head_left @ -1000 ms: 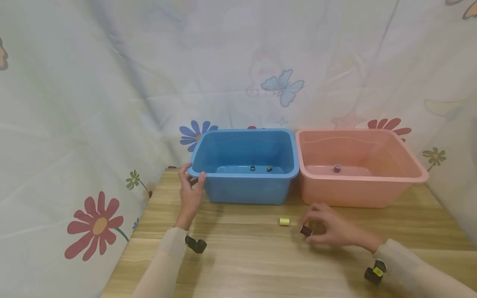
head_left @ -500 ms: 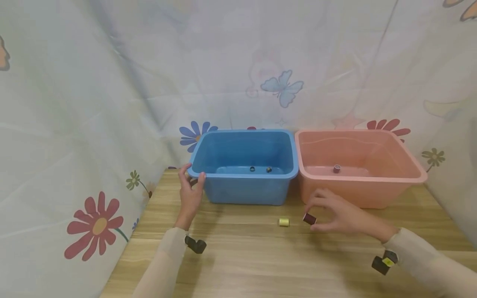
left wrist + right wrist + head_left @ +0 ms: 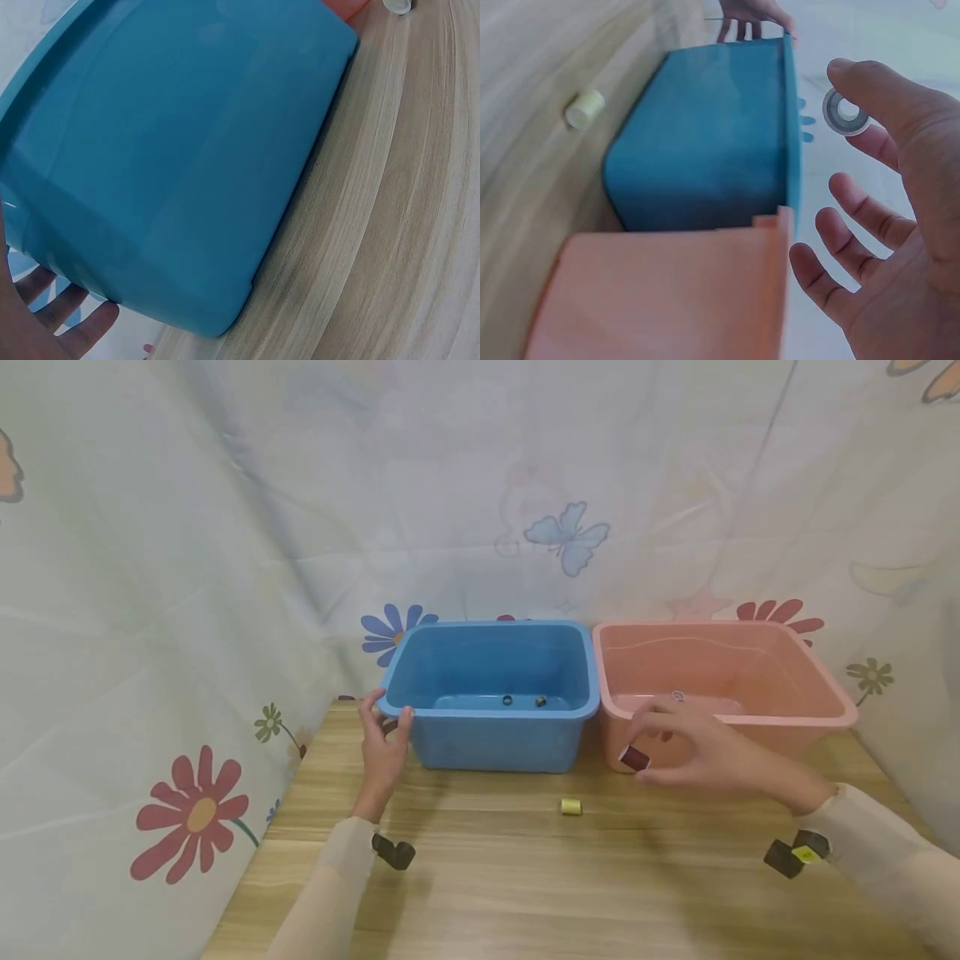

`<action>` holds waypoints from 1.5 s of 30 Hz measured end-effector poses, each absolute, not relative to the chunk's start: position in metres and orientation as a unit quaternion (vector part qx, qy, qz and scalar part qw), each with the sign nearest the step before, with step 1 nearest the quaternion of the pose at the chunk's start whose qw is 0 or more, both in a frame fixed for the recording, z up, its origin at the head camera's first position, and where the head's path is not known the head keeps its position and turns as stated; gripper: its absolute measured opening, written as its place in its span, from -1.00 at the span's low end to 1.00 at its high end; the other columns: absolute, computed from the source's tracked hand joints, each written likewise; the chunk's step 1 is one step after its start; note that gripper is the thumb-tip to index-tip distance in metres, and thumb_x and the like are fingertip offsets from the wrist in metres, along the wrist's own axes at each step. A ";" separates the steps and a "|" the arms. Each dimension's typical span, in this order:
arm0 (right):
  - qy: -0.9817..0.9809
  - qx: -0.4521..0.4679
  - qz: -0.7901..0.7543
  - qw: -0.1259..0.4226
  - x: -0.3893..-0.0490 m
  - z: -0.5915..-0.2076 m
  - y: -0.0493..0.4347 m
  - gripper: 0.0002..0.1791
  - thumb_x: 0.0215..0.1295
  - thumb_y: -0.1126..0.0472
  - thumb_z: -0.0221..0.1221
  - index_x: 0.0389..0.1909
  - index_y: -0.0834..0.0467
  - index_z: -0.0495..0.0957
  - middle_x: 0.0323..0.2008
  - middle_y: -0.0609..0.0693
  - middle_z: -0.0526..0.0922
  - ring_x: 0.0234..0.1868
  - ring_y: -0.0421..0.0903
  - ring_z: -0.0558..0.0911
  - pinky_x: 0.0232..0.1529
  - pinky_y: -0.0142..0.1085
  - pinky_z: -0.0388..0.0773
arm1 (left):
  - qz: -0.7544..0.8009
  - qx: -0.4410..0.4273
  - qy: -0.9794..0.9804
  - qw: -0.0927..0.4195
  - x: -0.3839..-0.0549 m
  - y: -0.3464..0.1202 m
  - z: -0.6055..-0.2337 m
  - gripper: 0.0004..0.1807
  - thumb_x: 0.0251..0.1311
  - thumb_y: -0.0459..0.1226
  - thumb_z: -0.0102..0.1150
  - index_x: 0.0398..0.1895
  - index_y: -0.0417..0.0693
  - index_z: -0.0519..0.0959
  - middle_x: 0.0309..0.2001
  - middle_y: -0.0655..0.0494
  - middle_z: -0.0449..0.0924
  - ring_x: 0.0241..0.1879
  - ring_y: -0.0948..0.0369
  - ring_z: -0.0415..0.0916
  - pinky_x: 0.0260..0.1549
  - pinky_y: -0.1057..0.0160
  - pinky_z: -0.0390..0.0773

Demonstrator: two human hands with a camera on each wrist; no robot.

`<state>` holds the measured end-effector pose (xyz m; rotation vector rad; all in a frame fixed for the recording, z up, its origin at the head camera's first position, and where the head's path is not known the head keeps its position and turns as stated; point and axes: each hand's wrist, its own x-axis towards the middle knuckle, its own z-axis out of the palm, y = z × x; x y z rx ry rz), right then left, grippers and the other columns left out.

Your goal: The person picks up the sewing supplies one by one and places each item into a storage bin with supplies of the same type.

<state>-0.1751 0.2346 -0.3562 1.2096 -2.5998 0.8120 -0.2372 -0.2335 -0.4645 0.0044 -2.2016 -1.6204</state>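
My right hand (image 3: pixel 708 752) pinches the dark red spool (image 3: pixel 635 758) in front of the pink tub (image 3: pixel 720 656); a firm pinch, kept clear of the rim (image 3: pixel 802 722), should serve, while my left hand (image 3: pixel 384 764) grips the blue tub (image 3: pixel 495 743).

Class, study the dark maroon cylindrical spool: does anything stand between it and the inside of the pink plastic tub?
Yes: the pink tub's front wall. The maroon spool, pinched by the right hand, is on its near side; nothing else visible intervenes.
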 end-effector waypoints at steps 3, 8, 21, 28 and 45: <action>-0.870 0.399 0.274 0.093 -0.180 -0.344 0.238 -0.53 0.09 0.01 0.56 -0.01 -0.29 0.59 -0.03 -0.33 0.56 -0.04 -0.28 0.52 -0.10 -0.25 0.62 | -0.584 0.001 -0.786 0.204 -0.238 -0.233 -0.464 -0.30 0.41 0.16 0.15 0.48 0.34 0.10 0.34 -0.22 0.43 0.19 -0.12 0.53 0.07 -0.22 0.54; -0.860 0.399 0.293 0.122 -0.194 -0.324 0.244 -0.51 0.01 0.14 0.61 -0.07 -0.23 0.62 -0.14 -0.31 0.60 -0.14 -0.26 0.56 -0.17 -0.33 0.58 | -0.589 -0.002 -0.783 0.201 -0.239 -0.233 -0.464 -0.29 0.40 0.17 0.15 0.48 0.35 0.09 0.33 -0.22 0.43 0.20 -0.12 0.52 0.08 -0.22 0.53; -0.923 0.281 0.251 0.076 -0.227 -0.299 0.260 -0.60 0.18 -0.11 0.48 0.03 -0.27 0.63 -0.15 -0.30 0.67 -0.15 -0.24 0.64 -0.08 -0.11 0.61 | -0.589 -0.004 -0.781 0.209 -0.242 -0.236 -0.466 -0.30 0.40 0.16 0.15 0.47 0.33 0.09 0.33 -0.23 0.43 0.17 -0.13 0.53 0.05 -0.22 0.53; -0.942 0.213 0.256 0.041 -0.236 -0.294 0.267 -0.46 0.17 -0.33 0.39 0.09 -0.18 0.58 -0.10 -0.16 0.68 -0.08 -0.14 0.65 -0.02 -0.06 0.59 | -0.592 -0.005 -0.778 0.213 -0.242 -0.235 -0.468 -0.31 0.41 0.13 0.17 0.47 0.32 0.11 0.32 -0.24 0.45 0.17 -0.14 0.53 0.04 -0.21 0.54; -0.930 0.218 0.294 0.031 -0.262 -0.293 0.278 -0.44 0.19 -0.16 0.46 0.14 -0.05 0.58 0.01 -0.01 0.60 0.01 0.05 0.58 0.01 -0.11 0.52 | -0.588 -0.005 -0.782 0.206 -0.240 -0.234 -0.467 -0.31 0.41 0.14 0.15 0.47 0.33 0.10 0.35 -0.22 0.43 0.19 -0.13 0.52 0.06 -0.23 0.54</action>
